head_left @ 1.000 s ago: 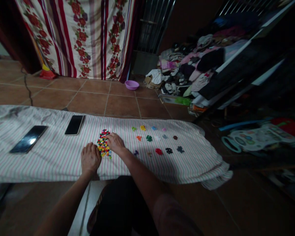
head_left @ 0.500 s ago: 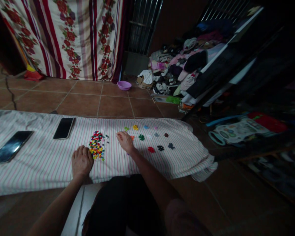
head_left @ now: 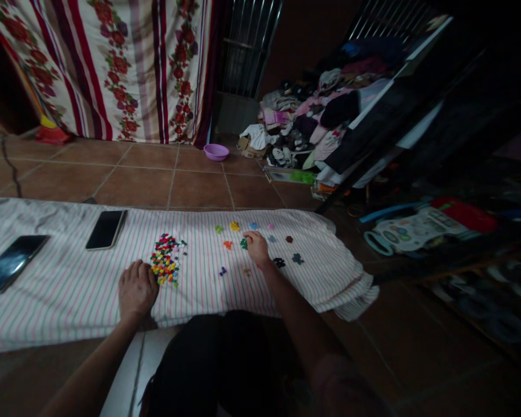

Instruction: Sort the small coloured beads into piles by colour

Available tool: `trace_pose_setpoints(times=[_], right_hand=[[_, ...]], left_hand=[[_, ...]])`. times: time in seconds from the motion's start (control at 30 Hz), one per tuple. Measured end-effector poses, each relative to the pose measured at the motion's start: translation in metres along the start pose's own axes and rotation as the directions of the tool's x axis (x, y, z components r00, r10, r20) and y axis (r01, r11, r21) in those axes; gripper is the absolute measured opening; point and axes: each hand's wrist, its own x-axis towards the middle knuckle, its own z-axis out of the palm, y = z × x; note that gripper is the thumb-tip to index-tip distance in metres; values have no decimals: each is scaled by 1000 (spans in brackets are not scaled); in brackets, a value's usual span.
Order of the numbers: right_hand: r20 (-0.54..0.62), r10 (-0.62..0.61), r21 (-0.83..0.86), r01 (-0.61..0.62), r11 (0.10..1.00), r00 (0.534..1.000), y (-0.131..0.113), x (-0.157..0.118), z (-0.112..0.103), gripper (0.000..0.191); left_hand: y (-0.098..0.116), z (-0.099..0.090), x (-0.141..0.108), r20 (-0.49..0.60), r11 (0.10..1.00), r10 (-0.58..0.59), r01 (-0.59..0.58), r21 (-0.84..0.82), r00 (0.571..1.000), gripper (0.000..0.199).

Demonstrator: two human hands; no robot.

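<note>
My left hand (head_left: pixel 138 288) lies flat on the striped cloth (head_left: pixel 87 289), its fingertips beside a mixed pile of small colourful pieces (head_left: pixel 165 260). Over the sorted clusters, my right hand (head_left: pixel 257 248) has its fingers pinched together; whatever they hold is too small to make out. Its fingertips are next to the green pieces (head_left: pixel 244 244). Around it are orange pieces (head_left: pixel 228 245), yellow pieces (head_left: pixel 234 226), light blue pieces (head_left: pixel 252 225), black pieces (head_left: pixel 279 262), purple pieces (head_left: pixel 223 271) and tan pieces (head_left: pixel 247 271). The hand and forearm hide the white and red clusters.
Two phones, a smaller one (head_left: pixel 106 230) and a larger one (head_left: pixel 15 263), lie on the cloth at left. A purple basin (head_left: pixel 216 152) stands on the tiled floor beyond. Heaped clothes (head_left: pixel 312 119) fill the back right, and a dark rack stands at right.
My right hand has moved right, from beside the mixed pile to the green and white clusters, uncovering the orange, purple and tan pieces. My left hand stays by the pile. The view has shifted slightly.
</note>
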Motion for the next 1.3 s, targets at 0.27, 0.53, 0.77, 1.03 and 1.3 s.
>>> trace_pose_setpoints(times=[0.27,0.53,0.77,1.03,1.3], right_hand=[[92,46,-97,-36,995,995,10,3,0,41],[138,24,-107,-10,994,990,15,2,5,44],[218,37,-111,-13,994,975,11,2,3,50],[261,0,-119,32,992,965,12,3,2,54],[184,-102,-59,114,992,978,4,3,3,51]], left_hand=[[2,-1,0,-10,1000,-7,7,20,1000,26],[1,1,0,0,999,-8,8,33,1000,25],[0,0,0,16,998,2,-3,70,1000,24],[0,3,0,-29,997,18,-16,81,999,25],[-2,4,0,2,999,-3,3,51,1000,25]])
